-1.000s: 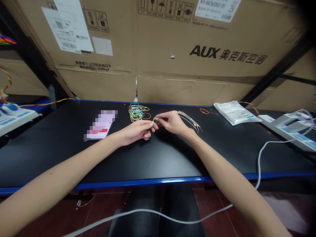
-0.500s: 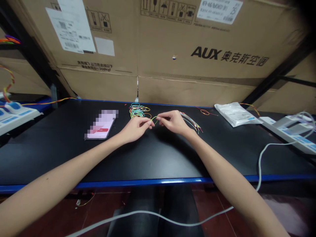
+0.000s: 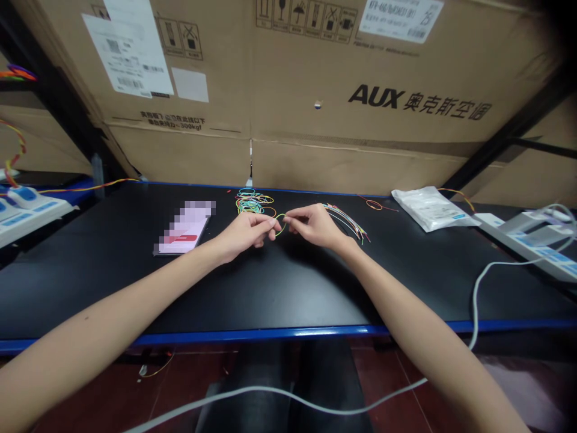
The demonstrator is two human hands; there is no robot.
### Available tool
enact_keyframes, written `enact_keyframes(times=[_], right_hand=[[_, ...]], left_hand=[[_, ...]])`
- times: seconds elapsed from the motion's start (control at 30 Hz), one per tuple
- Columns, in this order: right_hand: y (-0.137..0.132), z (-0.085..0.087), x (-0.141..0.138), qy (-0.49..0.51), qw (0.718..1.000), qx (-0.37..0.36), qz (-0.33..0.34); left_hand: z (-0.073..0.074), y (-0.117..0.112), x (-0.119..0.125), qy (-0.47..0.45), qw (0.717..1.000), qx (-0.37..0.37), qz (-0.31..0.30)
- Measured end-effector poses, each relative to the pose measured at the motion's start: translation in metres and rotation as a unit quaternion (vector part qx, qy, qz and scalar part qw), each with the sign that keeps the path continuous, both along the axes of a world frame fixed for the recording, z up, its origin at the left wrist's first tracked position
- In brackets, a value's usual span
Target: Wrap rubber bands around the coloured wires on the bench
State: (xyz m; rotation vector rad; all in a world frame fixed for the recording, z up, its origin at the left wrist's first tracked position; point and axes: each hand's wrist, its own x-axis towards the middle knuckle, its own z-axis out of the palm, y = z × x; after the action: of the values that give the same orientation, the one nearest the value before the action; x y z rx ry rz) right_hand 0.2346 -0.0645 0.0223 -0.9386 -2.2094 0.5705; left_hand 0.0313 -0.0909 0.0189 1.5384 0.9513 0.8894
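Over the middle of the black table (image 3: 279,282), my left hand (image 3: 246,234) and my right hand (image 3: 315,225) meet fingertip to fingertip. Both pinch the same thin green wire (image 3: 280,224), which bends into a small loop between them. Just behind my left hand lies a pile of coloured wire loops (image 3: 251,202). A bundle of straight coloured wires (image 3: 349,221) lies on the table behind my right wrist.
A phone (image 3: 183,231) lies left of my hands. At right are a white plastic bag (image 3: 430,207), a small orange wire loop (image 3: 373,204), power strips (image 3: 527,237) and a grey cable (image 3: 473,300). Large cardboard boxes (image 3: 288,96) wall off the back edge.
The green wire between my fingertips has curled from a short arc into a rounder loop. My hands stay together at the same spot.
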Motion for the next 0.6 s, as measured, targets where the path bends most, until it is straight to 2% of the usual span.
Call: enact_keyframes(times=[0.07, 0.13, 0.2, 0.27, 0.33, 0.43, 0.5, 0.6], right_hand=[[0.000, -0.001, 0.000, 0.004, 1.000, 0.004, 0.001], [-0.001, -0.001, 0.000, 0.008, 1.000, 0.004, 0.001], [-0.001, -0.001, 0.000, 0.011, 1.000, 0.004, 0.000], [0.000, -0.001, 0.000, 0.010, 1.000, 0.007, -0.007], [0.000, -0.001, 0.001, 0.008, 1.000, 0.009, -0.016], [0.001, 0.000, 0.000, 0.000, 1.000, 0.014, -0.019], [0.001, 0.000, 0.000, -0.003, 1.000, 0.017, -0.019], [0.000, 0.000, -0.001, 0.002, 1.000, 0.016, -0.020]], left_hand=[[0.000, 0.001, -0.002, 0.092, 0.987, 0.117, 0.053], [0.000, 0.001, -0.004, 0.155, 0.959, 0.217, 0.099], [-0.001, 0.000, -0.003, 0.157, 0.951, 0.237, 0.120], [-0.002, 0.000, -0.002, 0.105, 0.975, 0.168, 0.101], [-0.002, -0.001, 0.001, 0.021, 0.998, 0.044, 0.038], [-0.001, -0.003, 0.004, -0.083, 0.989, -0.106, -0.055], [-0.001, -0.004, 0.006, -0.108, 0.984, -0.123, -0.065], [-0.003, -0.005, 0.007, -0.091, 0.994, -0.059, -0.010]])
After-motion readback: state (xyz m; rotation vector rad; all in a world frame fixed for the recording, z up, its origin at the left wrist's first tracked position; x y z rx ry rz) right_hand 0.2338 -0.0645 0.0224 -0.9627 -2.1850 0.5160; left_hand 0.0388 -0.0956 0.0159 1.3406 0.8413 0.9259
